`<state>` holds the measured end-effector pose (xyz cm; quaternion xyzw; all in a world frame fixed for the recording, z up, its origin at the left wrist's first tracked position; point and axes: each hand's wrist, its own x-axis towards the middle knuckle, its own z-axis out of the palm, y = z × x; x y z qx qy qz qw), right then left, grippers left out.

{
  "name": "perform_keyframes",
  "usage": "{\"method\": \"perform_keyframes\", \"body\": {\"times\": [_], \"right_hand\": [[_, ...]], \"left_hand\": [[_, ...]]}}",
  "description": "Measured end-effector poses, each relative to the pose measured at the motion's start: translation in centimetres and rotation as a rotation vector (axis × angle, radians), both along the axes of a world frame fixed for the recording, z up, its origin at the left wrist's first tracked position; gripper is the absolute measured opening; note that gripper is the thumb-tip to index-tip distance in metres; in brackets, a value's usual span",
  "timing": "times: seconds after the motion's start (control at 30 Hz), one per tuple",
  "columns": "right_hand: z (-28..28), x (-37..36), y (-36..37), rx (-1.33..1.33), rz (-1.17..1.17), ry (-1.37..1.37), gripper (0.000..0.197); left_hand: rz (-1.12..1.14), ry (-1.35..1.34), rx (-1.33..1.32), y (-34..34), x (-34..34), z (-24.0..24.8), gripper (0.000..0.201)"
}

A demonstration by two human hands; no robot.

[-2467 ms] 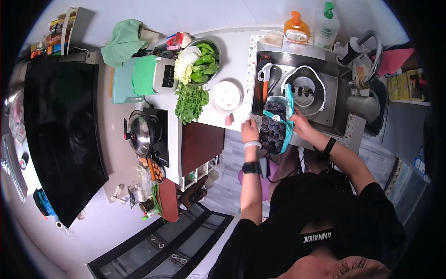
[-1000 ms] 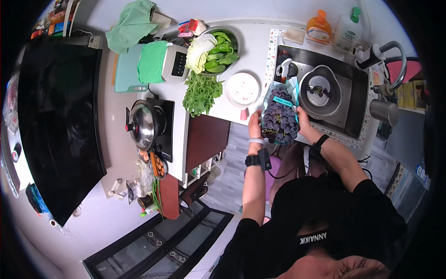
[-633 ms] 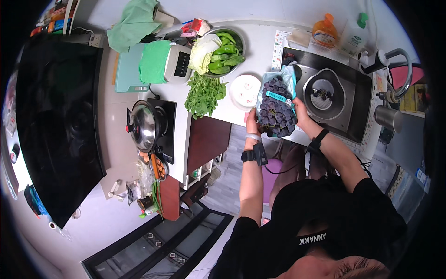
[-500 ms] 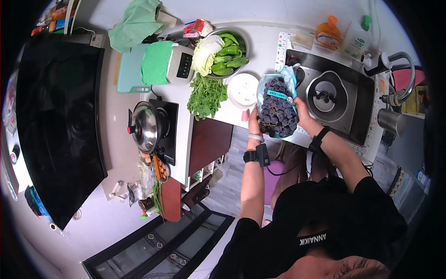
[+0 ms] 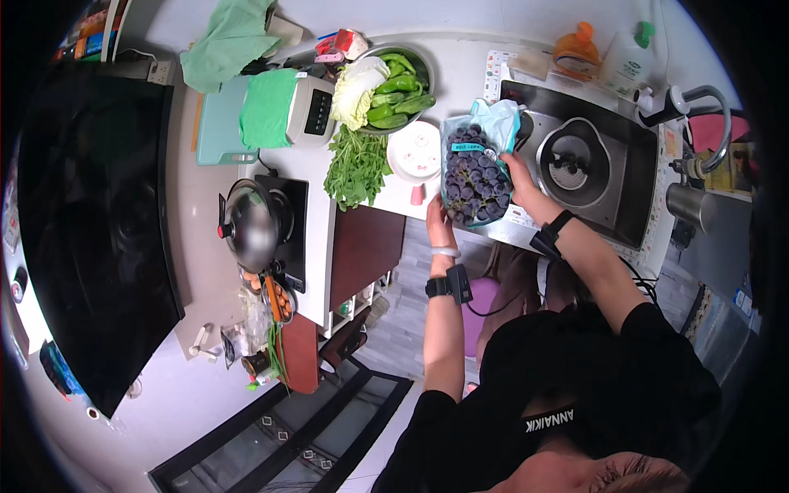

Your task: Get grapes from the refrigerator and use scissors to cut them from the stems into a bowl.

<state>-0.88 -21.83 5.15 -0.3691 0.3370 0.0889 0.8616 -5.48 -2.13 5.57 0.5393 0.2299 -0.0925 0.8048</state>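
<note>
Grapes [image 5: 472, 175], dark purple, sit in a clear plastic bag held above the counter edge, between the small white plate [image 5: 414, 150] and the sink [image 5: 612, 177]. Bag's long axis runs away from the person, its bunched blue-tinted mouth at the far end, near the sink's left rim.

Left hand [image 5: 438, 220]: curled against the bag's near left corner, fingers closed on the plastic from below. Right hand [image 5: 518, 174]: wrapped on the bag's right side, about midway along, thumb toward the grapes. Exact finger positions behind the bag cannot be told.

Relation of note: the bag lies directly between the two hands, the left at the near end and the right farther up the flank. The right hand is nearer the sink, which lies just to the right of the bag; the left is nearer the plate and the counter.

Surroundings: a round strainer [image 5: 573, 162] sits in the sink basin. A metal bowl of green peppers [image 5: 399, 78] and a bunch of leafy greens [image 5: 357, 167] lie left of the plate, well apart from both hands. A lidded pan [image 5: 251, 226] stands on the cooktop farther left.
</note>
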Motion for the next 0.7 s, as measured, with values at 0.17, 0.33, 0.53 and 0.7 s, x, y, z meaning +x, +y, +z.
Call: {"method": "perform_keyframes", "body": {"times": [0.17,0.33,0.53,0.7], "right_hand": [[-0.7,-1.7,0.4,0.091,0.049,0.065,0.045],[-2.1,-1.8,1.3,0.263,0.024,0.027,0.032],[-2.0,-2.7,-0.2,0.171,0.050,0.063,0.049],[0.1,-3.7,-1.7,0.183,0.087,0.094,0.063]], "left_hand": [[-0.021,0.102,-0.102,-0.2,-3.3,-0.7,0.056],[-0.030,0.088,-0.137,-1.3,-3.5,0.2,0.056],[-0.027,0.177,-0.128,-0.7,-2.9,-0.2,0.056],[-0.044,0.190,-0.202,-0.7,-3.8,-0.9,0.053]]}}
